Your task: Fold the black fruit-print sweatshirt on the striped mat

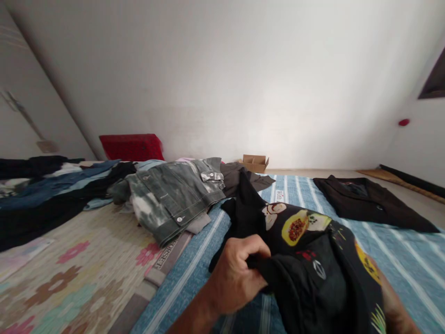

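I see the fingers of the left hand (pixel 238 273) closed on the edge of a black shirt (pixel 309 264) with fruits printed on it. The right arm (pixel 394 299) comes in at four o'clock of this shirt, but the cloth hides the hand, so I cannot tell how its fingers stand. The shirt itself is raised and bunched over a blue striped cloth (pixel 354 241); it does not yet lie flat.

At one o'clock from the shirt, well apart, a dark brown jacket (pixel 368 202) rests flat and in good order; this one, I would judge, is finished. At ten o'clock a grey-green denim jacket (pixel 177 199) lies loosely upon other clothes. Farther, between nine and ten, there is an untidy heap of clothes (pixel 76 185), partly on a flowered sheet (pixel 104 260). So to my eye the larger part remains unarranged. At eleven o'clock a small cardboard box (pixel 255 162) stands near the wall.
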{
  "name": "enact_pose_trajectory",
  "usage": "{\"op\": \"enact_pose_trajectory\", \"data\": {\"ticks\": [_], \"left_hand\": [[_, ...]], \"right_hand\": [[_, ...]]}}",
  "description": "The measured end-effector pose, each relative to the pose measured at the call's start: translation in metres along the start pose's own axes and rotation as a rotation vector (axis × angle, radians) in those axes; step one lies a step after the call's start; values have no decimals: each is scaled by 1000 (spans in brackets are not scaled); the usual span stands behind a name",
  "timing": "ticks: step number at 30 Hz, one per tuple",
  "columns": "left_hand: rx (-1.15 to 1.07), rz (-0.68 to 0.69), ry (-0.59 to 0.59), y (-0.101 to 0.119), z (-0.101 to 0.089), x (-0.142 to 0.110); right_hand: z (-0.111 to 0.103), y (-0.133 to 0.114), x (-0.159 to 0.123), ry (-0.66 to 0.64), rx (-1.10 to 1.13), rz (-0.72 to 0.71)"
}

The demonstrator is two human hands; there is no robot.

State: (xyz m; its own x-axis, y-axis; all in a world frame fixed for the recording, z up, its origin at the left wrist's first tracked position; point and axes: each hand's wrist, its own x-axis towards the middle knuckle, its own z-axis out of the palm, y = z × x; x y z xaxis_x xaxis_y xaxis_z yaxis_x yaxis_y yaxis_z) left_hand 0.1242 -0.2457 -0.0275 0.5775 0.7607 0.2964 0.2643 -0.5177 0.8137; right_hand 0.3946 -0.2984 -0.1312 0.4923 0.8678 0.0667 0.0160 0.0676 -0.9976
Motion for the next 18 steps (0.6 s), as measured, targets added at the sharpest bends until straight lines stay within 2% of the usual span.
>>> {"op": "enact_pose_trajectory", "data": {"ticks": [3, 6, 9, 13, 18], "left_hand": [[-132, -32, 58, -21, 9, 10], [-153, -9, 25, -47, 19, 15], [-44, -7, -5, -68, 23, 15], [165, -56, 0, -90, 20, 18], [323, -119, -43, -90, 14, 23]], "right_hand": [[1, 10, 3, -63, 70, 153], [-4, 25, 4, -24, 99, 228], [-13, 35, -1, 11, 61, 246], [-20, 40, -9, -59, 59, 291], [-19, 44, -12, -113, 177, 291]]}}
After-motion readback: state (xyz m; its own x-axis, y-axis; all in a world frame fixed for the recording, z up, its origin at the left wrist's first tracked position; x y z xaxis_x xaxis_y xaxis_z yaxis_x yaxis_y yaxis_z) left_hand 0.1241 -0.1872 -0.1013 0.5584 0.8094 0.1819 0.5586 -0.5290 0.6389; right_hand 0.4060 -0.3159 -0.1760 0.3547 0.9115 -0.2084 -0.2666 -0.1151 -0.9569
